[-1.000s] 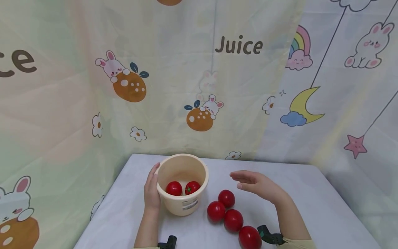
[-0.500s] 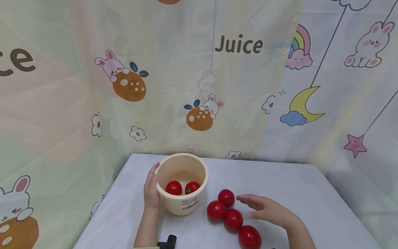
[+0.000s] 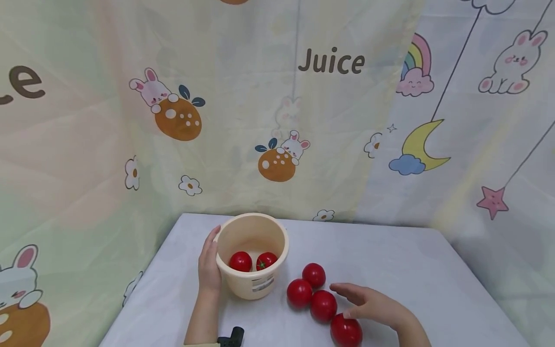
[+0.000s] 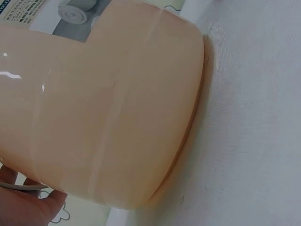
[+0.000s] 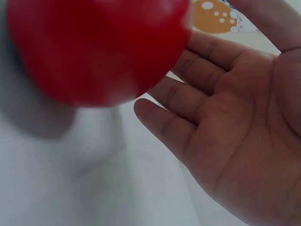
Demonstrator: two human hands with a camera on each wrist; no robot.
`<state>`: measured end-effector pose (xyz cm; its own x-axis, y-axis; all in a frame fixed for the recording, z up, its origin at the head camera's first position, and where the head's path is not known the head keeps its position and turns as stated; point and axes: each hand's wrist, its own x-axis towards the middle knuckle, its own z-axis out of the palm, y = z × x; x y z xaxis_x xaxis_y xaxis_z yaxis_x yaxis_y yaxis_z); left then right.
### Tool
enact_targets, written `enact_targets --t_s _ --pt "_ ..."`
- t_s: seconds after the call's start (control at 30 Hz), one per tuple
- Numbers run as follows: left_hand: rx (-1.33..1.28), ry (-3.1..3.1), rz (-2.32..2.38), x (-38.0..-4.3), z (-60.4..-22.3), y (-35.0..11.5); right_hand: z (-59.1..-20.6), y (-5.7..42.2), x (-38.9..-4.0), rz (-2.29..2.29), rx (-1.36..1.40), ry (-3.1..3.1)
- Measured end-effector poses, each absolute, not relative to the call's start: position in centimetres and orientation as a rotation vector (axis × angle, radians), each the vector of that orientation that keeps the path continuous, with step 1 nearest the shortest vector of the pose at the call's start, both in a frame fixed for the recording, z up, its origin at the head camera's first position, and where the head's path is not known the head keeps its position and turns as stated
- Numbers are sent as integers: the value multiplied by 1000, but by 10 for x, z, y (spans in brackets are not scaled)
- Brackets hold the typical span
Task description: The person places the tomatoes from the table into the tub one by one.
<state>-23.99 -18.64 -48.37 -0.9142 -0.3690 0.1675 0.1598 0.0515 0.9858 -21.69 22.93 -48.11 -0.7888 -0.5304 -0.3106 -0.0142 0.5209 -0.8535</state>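
Note:
A cream plastic bucket [image 3: 251, 285] stands on the white table, with two red tomatoes [image 3: 240, 261] inside; a green stem shows on one. My left hand [image 3: 209, 270] holds the bucket's left side near the rim; in the left wrist view, its fingers [image 4: 28, 205] show at the lower left beside the bucket wall [image 4: 113, 108]. Several more tomatoes [image 3: 323, 306] lie in a line right of the bucket. Over the nearest tomato [image 3: 346, 330] my right hand [image 3: 375, 304] hovers with fingers extended. The right wrist view has a tomato [image 5: 99, 52] beyond the spread fingers, the palm facing it.
The white table [image 3: 403, 260] reaches back to a hanging cloth [image 3: 234, 115] printed with rabbits, oranges and flowers. More printed cloth [image 3: 477, 144] hangs along the right side. A black wrist strap [image 3: 231, 336] is on the left forearm.
My right hand has come down and nearer, from behind the row of tomatoes to just beside the nearest ones. The left hand and the bucket have stayed in place.

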Motion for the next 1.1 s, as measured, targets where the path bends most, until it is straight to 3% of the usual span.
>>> enact_targets --t_s 0.63,1.1 --pt "210 -1953 -1922 -238 -482 -186 -495 233 -213 -1219 -381 2212" --pt "206 -1943 -1922 -240 -484 -185 -494 249 -208 -1236 -487 2037"
